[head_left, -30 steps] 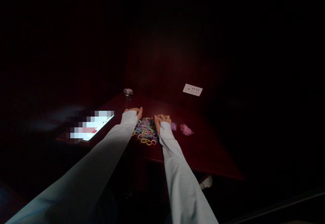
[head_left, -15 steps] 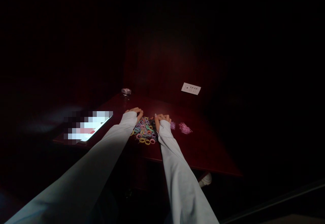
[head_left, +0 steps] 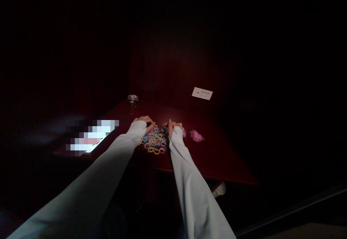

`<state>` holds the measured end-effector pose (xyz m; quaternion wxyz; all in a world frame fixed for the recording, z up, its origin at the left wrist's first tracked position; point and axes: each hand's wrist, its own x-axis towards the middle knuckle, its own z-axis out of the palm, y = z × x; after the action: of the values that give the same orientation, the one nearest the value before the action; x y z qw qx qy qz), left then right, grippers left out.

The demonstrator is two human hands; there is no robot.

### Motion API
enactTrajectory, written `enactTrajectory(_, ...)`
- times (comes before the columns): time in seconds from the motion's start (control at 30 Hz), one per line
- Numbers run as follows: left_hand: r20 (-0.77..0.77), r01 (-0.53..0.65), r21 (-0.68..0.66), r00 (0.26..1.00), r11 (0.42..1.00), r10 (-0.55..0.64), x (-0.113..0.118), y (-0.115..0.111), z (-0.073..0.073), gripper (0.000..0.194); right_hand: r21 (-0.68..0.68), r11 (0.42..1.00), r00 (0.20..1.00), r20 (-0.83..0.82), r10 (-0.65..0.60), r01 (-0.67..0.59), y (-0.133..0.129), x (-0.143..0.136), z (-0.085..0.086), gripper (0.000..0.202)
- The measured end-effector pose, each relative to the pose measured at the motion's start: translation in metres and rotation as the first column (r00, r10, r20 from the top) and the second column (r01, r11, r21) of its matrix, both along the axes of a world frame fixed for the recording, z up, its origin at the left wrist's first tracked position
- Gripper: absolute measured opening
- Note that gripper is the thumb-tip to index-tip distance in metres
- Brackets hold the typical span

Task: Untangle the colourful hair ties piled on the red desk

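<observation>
A heap of small colourful hair ties (head_left: 152,145) lies on the dark red table, many of them ring-shaped. At its far left edge is my left hand (head_left: 145,121), fingers bent and the thumb and fingertips drawn together over the hair ties. My right hand (head_left: 176,126) is curled at the heap's right edge with the thumb raised. What either hand pinches is too small and dim to make out. Beside my right hand, a purple bunch (head_left: 184,133) is partly hidden. Farther right sits a loose pink bunch of thin bands (head_left: 197,136).
A lit, blurred-out screen (head_left: 101,132) rests at the table's left side. Near the back left corner stands a clear lidded jar (head_left: 132,99). A white socket panel (head_left: 202,93) is on the wall behind. The table's front edge (head_left: 200,177) runs below my forearms; a pale shoe (head_left: 220,189) shows under it.
My left hand's fingers have stretched slightly right over the heap. My right hand has turned a little, its thumb now higher. The whole view has shifted slightly.
</observation>
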<state>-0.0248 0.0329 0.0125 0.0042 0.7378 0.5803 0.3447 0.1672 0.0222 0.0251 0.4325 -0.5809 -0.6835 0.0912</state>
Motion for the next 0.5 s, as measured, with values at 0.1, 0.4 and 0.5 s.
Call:
enactTrajectory(0.1,0.008,-0.093,-0.006,0.996,0.996,0.093,-0.004,0.004,0.0,0.024,-0.033,0.998,0.998,0.022,-0.053,0.054,0.0,0.002,0.001,0.051)
enactTrajectory(0.4,-0.074,-0.008,-0.143,0.997,0.99,-0.003,-0.001,0.016,-0.02,0.036,-0.106,0.994,1.0,-0.024,-0.001,-0.002,0.002,0.001,-0.005,0.047)
enactTrajectory(0.5,-0.07,0.047,-0.196,0.996,0.979,-0.062,0.0,0.021,-0.025,0.038,-0.087,0.996,0.997,-0.076,0.004,-0.01,0.008,0.002,-0.009,0.056)
